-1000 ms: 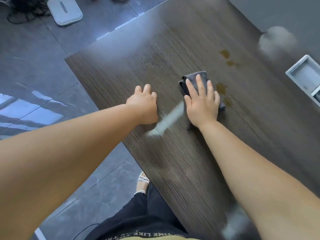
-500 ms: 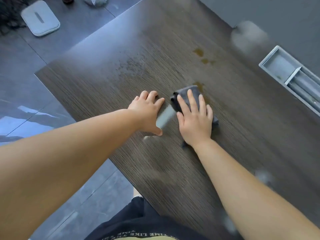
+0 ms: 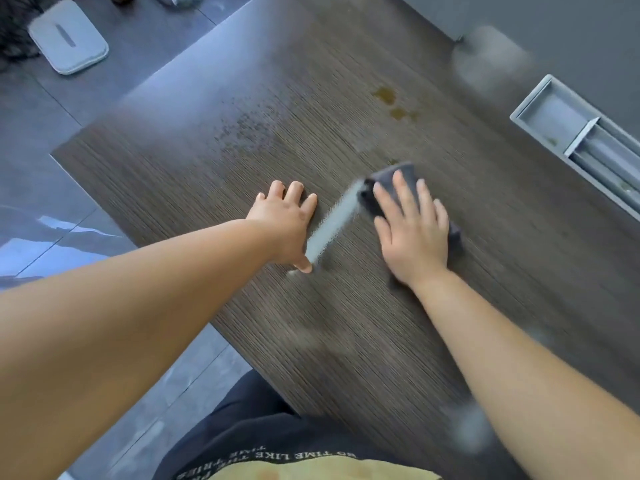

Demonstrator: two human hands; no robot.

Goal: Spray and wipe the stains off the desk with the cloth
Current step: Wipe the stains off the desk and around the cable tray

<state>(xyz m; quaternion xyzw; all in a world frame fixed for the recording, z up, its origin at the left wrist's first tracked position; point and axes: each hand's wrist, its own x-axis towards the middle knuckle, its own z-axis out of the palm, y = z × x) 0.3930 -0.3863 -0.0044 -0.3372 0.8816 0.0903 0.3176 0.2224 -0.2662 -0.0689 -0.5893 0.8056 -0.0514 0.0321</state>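
Head view showed the right hand point(image 3: 414, 233) lying flat on a folded dark grey cloth point(image 3: 404, 170), its fingers point(image 3: 400, 188) straight and slightly spread, pressing the cloth against the dark wood-grain surface point(image 3: 311, 98). The cloth sat near the middle of the surface, its far edge and right corner showing past the hand. The left hand point(image 3: 284, 220) rested palm-down on the bare wood just to the left, fingers straight and a little apart, holding nothing, with a pale streak point(image 3: 332, 223) between the two hands. Farther off lay two amber stains point(image 3: 385, 95), apart from the cloth, and a patch of dark speckles point(image 3: 242, 129) to their left. A grey recessed tray point(image 3: 571, 133) was set into the surface at the right, and a grey pad point(image 3: 67, 36) lay on the tiled floor.
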